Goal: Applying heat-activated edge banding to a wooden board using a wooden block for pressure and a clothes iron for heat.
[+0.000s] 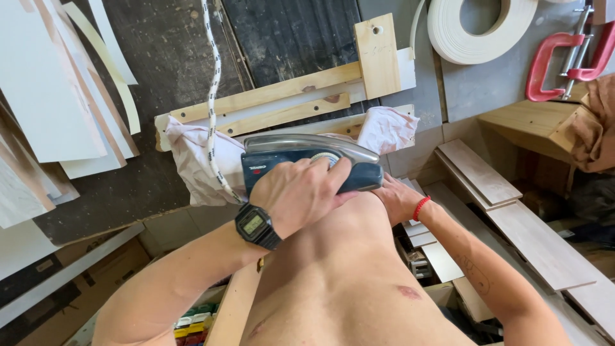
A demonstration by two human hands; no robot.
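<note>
Iron (307, 163) on cloth (192, 163), clamp (564, 61) far right

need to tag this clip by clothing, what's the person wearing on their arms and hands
Both arms are bare, no sleeves or gloves. The left hand has a black digital wristwatch with a rectangular face on its wrist. The right hand has a thin red bracelet at the wrist.

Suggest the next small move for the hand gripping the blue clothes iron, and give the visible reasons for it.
Probably slide the iron slowly along the edge it rests on. The left hand already grips its handle, the iron lies flat over the pinkish cloth on the wooden frame, and the right hand braces beside it. A roll of pale edge banding hangs nearby, hinting at heat bonding.
</note>
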